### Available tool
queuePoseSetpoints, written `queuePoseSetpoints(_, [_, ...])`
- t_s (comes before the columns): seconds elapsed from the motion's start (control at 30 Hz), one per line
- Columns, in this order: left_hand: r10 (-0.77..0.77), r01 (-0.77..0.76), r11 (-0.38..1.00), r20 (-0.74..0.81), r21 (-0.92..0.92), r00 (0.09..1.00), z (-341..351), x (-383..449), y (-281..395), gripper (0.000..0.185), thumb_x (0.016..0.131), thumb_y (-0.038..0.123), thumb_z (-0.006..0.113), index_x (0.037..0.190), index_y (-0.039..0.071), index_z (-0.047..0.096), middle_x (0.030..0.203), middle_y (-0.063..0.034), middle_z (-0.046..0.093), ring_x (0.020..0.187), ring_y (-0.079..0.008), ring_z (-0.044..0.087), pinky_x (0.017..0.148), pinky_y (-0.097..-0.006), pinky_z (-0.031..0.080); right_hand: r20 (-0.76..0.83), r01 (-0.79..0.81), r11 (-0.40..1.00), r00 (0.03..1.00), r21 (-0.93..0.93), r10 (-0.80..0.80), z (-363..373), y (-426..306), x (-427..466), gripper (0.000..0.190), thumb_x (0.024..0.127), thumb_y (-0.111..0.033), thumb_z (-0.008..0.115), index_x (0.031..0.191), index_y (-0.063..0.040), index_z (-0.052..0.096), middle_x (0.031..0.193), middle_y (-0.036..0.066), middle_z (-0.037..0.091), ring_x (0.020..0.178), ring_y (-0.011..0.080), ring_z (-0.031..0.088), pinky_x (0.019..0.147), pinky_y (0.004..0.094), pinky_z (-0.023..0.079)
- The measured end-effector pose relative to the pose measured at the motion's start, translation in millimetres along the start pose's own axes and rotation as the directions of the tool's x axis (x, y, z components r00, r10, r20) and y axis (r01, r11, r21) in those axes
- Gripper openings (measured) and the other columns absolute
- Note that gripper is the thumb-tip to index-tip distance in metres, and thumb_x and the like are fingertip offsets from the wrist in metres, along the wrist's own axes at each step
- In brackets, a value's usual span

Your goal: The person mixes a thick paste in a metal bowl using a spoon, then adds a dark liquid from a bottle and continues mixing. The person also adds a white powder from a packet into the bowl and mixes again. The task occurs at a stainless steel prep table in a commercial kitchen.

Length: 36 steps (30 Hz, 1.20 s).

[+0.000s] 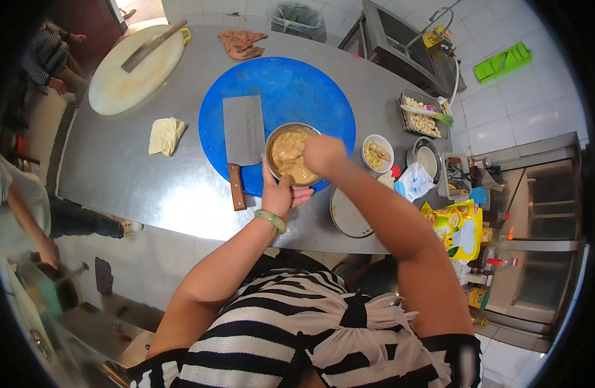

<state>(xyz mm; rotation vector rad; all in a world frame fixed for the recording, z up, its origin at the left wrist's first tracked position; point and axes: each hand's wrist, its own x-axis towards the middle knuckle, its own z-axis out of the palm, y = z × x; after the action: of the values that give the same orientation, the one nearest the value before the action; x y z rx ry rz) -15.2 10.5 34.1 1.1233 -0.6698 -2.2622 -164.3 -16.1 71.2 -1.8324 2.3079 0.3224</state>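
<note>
A metal bowl holding a thick tan-brown mixture is tilted over the near part of a round blue cutting board. My left hand, with a green bangle at its wrist, grips the bowl from below, thumb on the near rim. Over the bowl's right side is my right hand, closed and slightly blurred; a utensil in it is mostly hidden and cannot be named. A cleaver with a wooden handle lies flat on the board, left of the bowl, its handle reaching past the board's near edge.
On the steel table are a cloth, a brown rag and a round white board with another cleaver. To the right stand a small white bowl of chopped food, a plate and a yellow packet. Two people are at the left.
</note>
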Motion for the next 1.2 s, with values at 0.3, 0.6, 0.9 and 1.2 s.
queuePoseSetpoints(0.3, [-0.034,0.034,0.999,-0.022,0.042,0.999,-2.0,-2.3,6.1,0.064,0.101,0.011,0.032,0.149,0.032,-0.004,0.096,-0.0186,0.064,0.07,-0.0278,0.069,0.058,-0.0354,0.059,0.098,0.074,0.982,0.994,-0.173,-0.057,-28.3,6.4,-7.5,0.018,0.08,-0.014,0.057,0.083,-0.011,0.075,0.082,0.011,0.072,0.077,0.0256,0.071,0.063,0.0379,0.055])
queuePoseSetpoints(0.6, [0.058,-0.047,0.919,-0.016,0.392,0.998,-44.5,20.9,15.7,0.048,0.096,0.013,0.054,0.138,0.004,0.033,0.087,-0.0153,0.063,0.063,-0.0223,0.068,0.051,-0.0312,0.057,-0.132,0.275,0.958,0.95,-0.086,-0.284,36.8,-13.1,-12.6,0.016,0.075,-0.016,0.059,0.073,-0.008,0.073,0.075,0.013,0.07,0.069,0.0279,0.069,0.059,0.0396,0.054])
queuePoseSetpoints(0.9, [-0.384,0.312,0.861,0.11,0.402,0.917,-27.6,40.5,72.8,0.095,0.084,-0.011,0.048,0.151,0.03,-0.005,0.101,-0.0247,0.063,0.074,-0.0335,0.071,0.059,-0.0387,0.061,-0.275,-0.019,1.0,0.961,-0.005,0.017,13.2,2.8,-17.4,0.011,0.071,-0.01,0.062,0.073,-0.007,0.073,0.075,0.015,0.069,0.07,0.0305,0.069,0.057,0.0419,0.053])
queuePoseSetpoints(1.2, [-0.323,0.284,0.937,0.198,0.201,0.925,-23.1,29.7,52.1,0.094,0.081,-0.012,0.039,0.149,0.038,-0.001,0.116,-0.0268,0.058,0.075,-0.036,0.071,0.058,-0.0389,0.062,-0.058,0.042,0.998,0.997,-0.047,-0.044,-7.8,16.4,-45.5,0.018,0.075,-0.012,0.056,0.074,-0.006,0.073,0.076,0.017,0.069,0.072,0.0322,0.069,0.06,0.0447,0.053])
